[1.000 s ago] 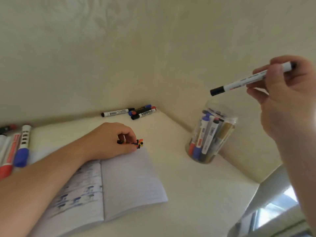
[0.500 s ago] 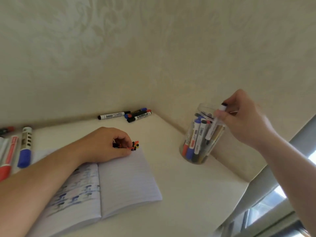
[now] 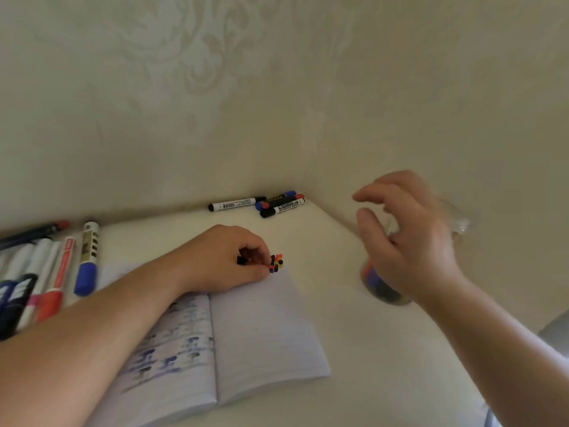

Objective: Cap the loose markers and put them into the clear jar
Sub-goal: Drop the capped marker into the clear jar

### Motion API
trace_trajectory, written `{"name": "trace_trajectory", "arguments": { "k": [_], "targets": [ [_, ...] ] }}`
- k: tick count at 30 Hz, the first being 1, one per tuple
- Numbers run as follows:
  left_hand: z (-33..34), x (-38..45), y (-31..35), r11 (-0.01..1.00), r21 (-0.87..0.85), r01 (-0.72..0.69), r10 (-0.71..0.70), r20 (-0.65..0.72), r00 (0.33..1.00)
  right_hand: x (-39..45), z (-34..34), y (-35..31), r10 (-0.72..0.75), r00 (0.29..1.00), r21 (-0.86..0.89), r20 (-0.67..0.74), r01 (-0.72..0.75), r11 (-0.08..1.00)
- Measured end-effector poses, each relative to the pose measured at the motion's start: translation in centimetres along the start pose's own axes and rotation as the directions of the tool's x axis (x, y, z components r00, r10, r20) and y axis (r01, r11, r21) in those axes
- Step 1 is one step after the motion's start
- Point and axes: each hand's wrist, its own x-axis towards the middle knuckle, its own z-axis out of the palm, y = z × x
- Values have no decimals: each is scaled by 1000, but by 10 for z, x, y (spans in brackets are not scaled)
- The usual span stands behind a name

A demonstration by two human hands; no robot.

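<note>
The clear jar [image 3: 380,288] stands at the table's right edge near the wall, mostly hidden behind the right hand [image 3: 409,238], whose fingers hang loosely spread and hold nothing. Loose markers [image 3: 271,203] lie in the far corner; more markers [image 3: 55,272] sit at the left. The left hand [image 3: 228,260] rests on the open notebook [image 3: 258,328], fingers curled over small coloured pieces [image 3: 276,262] (too tiny to identify).

Cream wall [image 3: 215,87] with faint embossed floral pattern, pale tabletop [image 3: 385,365] in corner, possibly grey window frame [image 3: 554,334] lower right
</note>
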Motion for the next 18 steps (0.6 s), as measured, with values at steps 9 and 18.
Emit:
{"name": "trace_trajectory", "arguments": {
  "k": [9, 18],
  "targets": [
    [-6, 8, -11, 995, 16, 96, -91, -183, 979, 39, 194, 37, 377, 666, -219, 644, -311, 925],
    [-8, 8, -10, 993, 47, 107, -97, -181, 979, 34, 191, 56, 284, 691, -220, 664, -183, 958]
  ]
}}
